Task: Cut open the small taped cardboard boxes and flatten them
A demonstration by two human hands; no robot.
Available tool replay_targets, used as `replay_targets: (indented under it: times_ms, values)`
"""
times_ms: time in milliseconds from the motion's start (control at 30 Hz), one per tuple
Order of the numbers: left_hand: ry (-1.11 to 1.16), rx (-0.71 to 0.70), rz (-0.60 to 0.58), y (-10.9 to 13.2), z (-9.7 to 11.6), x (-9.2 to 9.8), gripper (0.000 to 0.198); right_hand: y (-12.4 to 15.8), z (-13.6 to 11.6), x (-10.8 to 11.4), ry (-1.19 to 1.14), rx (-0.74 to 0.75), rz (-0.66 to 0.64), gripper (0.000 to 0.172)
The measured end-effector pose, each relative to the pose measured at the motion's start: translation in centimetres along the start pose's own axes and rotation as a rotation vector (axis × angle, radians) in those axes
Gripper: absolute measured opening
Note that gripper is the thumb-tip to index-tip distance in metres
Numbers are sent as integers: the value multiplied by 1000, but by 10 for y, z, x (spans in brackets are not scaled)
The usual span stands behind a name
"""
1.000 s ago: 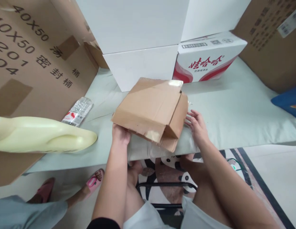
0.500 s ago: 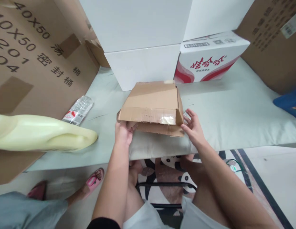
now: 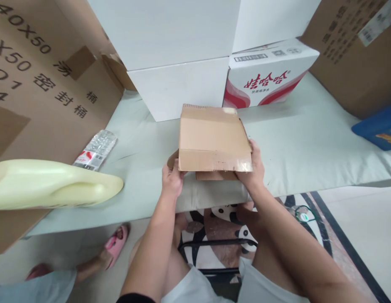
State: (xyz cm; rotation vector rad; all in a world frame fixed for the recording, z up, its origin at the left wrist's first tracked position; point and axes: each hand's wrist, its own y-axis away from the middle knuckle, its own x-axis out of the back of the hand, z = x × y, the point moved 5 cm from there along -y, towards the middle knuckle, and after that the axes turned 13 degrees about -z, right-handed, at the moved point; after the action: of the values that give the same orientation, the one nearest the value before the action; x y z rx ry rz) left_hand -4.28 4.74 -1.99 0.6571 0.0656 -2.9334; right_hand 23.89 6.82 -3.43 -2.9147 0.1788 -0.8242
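Observation:
A small brown cardboard box point(image 3: 214, 130) lies on the pale green cloth-covered surface, its front flaps partly open. Strips of clear tape show on its front edge. My left hand point(image 3: 173, 179) grips the box at its front left corner, closed around a side flap. At the front right corner my right hand point(image 3: 254, 168) holds the box, fingers along the right side and the thumb hidden under the front flap. What is inside the box cannot be seen.
White cartons point(image 3: 183, 86) and a red-and-white carton point(image 3: 268, 78) stand behind. At left are a large brown carton point(image 3: 40, 105), a flattened plastic bottle point(image 3: 96, 149) and a pale yellow object point(image 3: 56, 183). A blue object point(image 3: 378, 128) sits right. Another person's pink-sandalled foot point(image 3: 115, 246) shows below.
The box has turned slightly and its right side flap is now tucked from view. My right hand has moved in from open fingers to a hold on the right corner. The view has shifted.

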Motion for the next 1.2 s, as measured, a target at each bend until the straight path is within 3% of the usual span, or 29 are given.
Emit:
replay_targets:
  times_ms: [67, 167, 300, 500, 600, 767, 833, 933, 1000, 1067, 1200]
  values:
    - [3, 41, -32, 2, 0, -2, 59, -1, 5, 5, 6, -17, 69, 75]
    - [52, 136, -140, 3, 4, -3, 53, -2, 2, 12, 27, 82, 140, 74]
    - [218, 271, -219, -1, 15, 10, 58, 3, -7, 12, -16, 274, 99, 60]
    - [205, 370, -200, -2, 17, 25, 73, 12, -19, 4, -116, 455, -79, 43]
    - [174, 410, -126, 4, 18, 30, 60, 16, -27, 2, -78, 529, -160, 38]
    - [154, 370, 45, 5, 32, 46, 39, 23, -38, -3, -58, 691, -481, 41]
    - [162, 386, 28, 5, 35, 47, 40, 17, -32, 3, -138, 619, -436, 39]
    - [163, 492, -36, 12, 34, 44, 47, 1, -9, 20, -188, 341, -142, 32]
    - [173, 570, -63, 20, 31, 41, 51, -7, 6, 26, -196, 195, -32, 37]
    - [208, 600, -97, 28, 30, 36, 53, -13, 13, 28, -200, 160, -52, 44]
    - [283, 604, -171, 38, 29, 27, 58, -18, 14, 28, -77, 199, -135, 40]
